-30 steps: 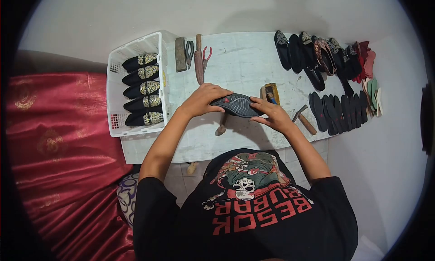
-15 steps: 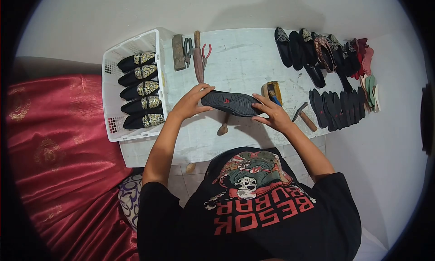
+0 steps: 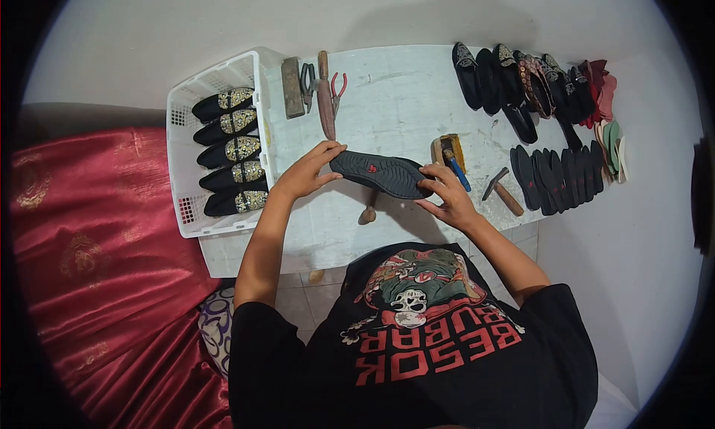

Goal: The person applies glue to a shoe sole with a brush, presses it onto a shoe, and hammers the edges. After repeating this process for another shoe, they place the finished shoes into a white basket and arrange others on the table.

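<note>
A black shoe (image 3: 381, 174) is held over the white table with its ridged sole, marked in red, facing up. My left hand (image 3: 309, 171) grips its left end between thumb and fingers. At the right end, my right hand (image 3: 449, 196) has its fingertips on the sole's edge and the thumb below. Under the shoe, a wooden-handled tool (image 3: 368, 214) is partly hidden. A yellowish box with a blue-handled tool (image 3: 453, 161) lies just beyond my right hand.
White basket (image 3: 262, 131) with several decorated black shoes at left. Behind are a block (image 3: 292, 89), black pliers (image 3: 307, 86), red pliers (image 3: 339, 90) and a long wooden tool (image 3: 325, 101). On the right lie a hammer (image 3: 507, 196), black soles (image 3: 553, 179) and finished shoes (image 3: 467, 75).
The shoe's right end has dipped slightly toward me, and my right hand has shifted its fingers along that end. My left hand still holds the other end.
</note>
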Tool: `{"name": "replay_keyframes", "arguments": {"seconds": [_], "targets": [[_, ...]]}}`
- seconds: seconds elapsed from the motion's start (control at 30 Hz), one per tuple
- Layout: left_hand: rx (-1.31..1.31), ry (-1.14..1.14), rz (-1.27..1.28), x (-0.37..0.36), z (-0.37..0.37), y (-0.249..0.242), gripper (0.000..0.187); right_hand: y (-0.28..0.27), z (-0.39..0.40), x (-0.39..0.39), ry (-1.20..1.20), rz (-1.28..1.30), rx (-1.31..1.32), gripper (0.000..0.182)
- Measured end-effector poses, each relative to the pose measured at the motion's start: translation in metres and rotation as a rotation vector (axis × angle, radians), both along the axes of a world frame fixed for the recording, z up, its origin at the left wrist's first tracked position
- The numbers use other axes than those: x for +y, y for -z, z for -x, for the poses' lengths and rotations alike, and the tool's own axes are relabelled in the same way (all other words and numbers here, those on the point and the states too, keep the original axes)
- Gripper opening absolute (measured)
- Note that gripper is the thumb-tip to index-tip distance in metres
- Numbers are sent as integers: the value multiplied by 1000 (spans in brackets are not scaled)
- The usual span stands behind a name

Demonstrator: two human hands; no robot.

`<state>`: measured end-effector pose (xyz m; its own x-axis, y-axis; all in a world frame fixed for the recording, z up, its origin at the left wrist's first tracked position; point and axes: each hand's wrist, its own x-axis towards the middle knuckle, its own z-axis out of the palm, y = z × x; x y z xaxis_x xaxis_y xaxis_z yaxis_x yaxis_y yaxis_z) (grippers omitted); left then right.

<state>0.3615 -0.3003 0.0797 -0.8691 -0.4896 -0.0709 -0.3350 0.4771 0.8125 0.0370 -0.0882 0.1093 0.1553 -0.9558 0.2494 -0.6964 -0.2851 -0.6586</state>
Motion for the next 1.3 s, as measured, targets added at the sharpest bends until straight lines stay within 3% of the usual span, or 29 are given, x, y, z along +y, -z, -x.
{"name": "replay_keyframes", "arguments": {"seconds": [0.73,1.03,1.3], "targets": [[-14,-113,-157,11,0,9,61,6,22,-18,-106,-191,-141,34],[-16,-66,-150,3,-8,12,66,1,28,-27,-185,-141,-128,37],[-6,-118,-304,2,-10,29,72,8,26,-22,-158,-157,-200,40]]}}
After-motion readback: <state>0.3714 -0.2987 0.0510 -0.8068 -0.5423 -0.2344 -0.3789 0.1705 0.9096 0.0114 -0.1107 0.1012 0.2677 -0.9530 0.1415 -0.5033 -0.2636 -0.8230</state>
